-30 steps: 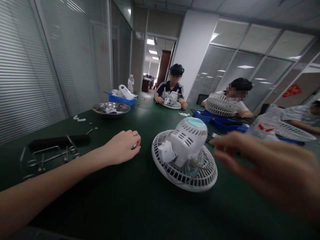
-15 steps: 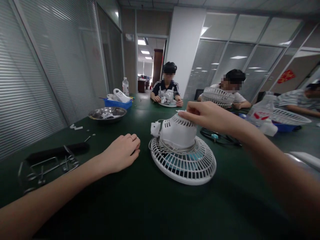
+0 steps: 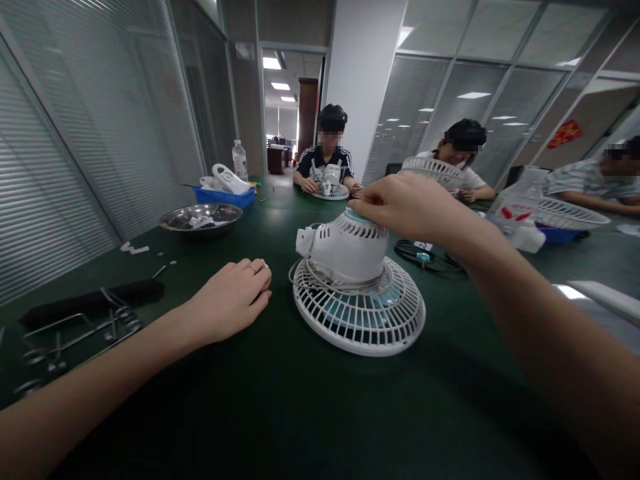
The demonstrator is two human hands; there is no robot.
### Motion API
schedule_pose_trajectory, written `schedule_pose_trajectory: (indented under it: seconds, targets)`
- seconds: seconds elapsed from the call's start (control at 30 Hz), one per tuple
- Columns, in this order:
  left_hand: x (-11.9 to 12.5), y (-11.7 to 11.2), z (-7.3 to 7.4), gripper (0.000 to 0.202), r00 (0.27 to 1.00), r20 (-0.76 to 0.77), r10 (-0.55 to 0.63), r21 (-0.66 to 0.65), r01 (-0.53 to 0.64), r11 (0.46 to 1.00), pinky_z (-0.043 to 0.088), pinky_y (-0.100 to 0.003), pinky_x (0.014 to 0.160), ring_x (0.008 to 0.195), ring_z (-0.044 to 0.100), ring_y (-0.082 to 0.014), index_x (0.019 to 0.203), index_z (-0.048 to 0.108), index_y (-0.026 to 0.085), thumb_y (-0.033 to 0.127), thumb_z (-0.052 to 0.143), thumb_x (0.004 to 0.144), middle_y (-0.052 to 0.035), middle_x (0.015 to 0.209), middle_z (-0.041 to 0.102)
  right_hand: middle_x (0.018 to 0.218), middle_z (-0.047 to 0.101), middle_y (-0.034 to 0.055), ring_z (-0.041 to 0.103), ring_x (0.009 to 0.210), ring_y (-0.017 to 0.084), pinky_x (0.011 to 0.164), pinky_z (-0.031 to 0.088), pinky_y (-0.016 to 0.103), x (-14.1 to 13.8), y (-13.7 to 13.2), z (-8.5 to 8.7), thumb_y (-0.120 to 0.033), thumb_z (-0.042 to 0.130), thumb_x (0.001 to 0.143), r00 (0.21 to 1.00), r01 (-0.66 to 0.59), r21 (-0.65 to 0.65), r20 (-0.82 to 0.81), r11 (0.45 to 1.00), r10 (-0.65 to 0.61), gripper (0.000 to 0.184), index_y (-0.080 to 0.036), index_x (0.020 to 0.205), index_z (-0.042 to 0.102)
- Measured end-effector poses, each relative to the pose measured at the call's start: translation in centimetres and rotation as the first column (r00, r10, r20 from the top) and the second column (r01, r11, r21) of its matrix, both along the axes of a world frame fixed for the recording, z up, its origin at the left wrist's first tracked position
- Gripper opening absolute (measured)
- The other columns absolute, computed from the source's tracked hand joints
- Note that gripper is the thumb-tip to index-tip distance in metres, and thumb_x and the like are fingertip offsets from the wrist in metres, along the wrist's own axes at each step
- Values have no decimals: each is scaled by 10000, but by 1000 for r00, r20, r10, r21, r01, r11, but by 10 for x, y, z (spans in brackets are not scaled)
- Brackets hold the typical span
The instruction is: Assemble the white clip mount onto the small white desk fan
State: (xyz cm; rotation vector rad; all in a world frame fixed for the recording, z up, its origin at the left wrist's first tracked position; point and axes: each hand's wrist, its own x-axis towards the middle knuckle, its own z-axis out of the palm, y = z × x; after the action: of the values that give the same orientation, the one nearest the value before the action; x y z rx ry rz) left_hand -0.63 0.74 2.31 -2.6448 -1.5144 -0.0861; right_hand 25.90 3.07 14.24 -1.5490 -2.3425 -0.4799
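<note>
A white fan head (image 3: 347, 253) stands face down on the green table, its motor housing upward. Under the housing spreads a round white grille (image 3: 367, 333), with light-blue blades showing through the slats. A thin cable loops round the housing's base, and a small white block (image 3: 305, 241) juts from its left side. My right hand (image 3: 407, 203) grips the top of the housing, thumb on the near side; its other fingertips are hidden. Left of the fan, my left hand (image 3: 235, 297) rests on the table with curled fingers. A tiny white spot shows at its fingertips, too small to name.
A black-handled screwdriver (image 3: 95, 300) and a bent-wire metal piece (image 3: 113, 325) lie at left. Beyond are a steel bowl (image 3: 173, 220), a blue bin (image 3: 225, 197) and a bottle (image 3: 240, 160). A coiled black cable (image 3: 440, 261) lies behind the fan at right. Co-workers sit opposite.
The view has shifted, so the scene sits higher and further left. The motor housing appears turned slightly under my right hand. My left hand stays curled on the table.
</note>
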Motion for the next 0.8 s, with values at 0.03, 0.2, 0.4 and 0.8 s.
schedule_pose_trajectory:
  seconds: [0.03,0.2,0.4,0.8]
  targets:
    - [0,0,0,211,1000,4,0,-5,0,1000,457,-401,797,926,565,-240,906,587,197,319,416,919,-82,1046,595,536,434,-17,320,477,69,495,214,269,0,-4,5,-395,496,911,998,1,44,-66,999,2,450,-163,527,461]
    - [1,-1,2,216,1000,-5,-2,-10,2,1000,465,-396,791,915,573,-242,903,585,185,317,415,915,-96,1036,597,579,254,-63,226,500,40,515,149,250,2,-28,49,-418,451,953,901,29,439,-401,898,167,479,-157,551,440]
    - [-1,-4,1,229,1000,2,-25,17,25,1000,464,-393,778,936,580,-258,923,593,181,318,409,917,-112,1055,601,610,333,-43,376,528,92,508,243,268,14,-51,20,-375,396,984,868,-68,664,-328,744,372,364,-210,659,407]
    - [-3,2,1,201,999,52,-3,-33,4,999,458,-367,755,888,563,-230,877,573,199,338,431,909,-69,986,585,643,643,25,600,535,162,526,407,267,75,-30,-90,-304,479,930,935,-243,271,-189,931,299,200,-210,777,567]
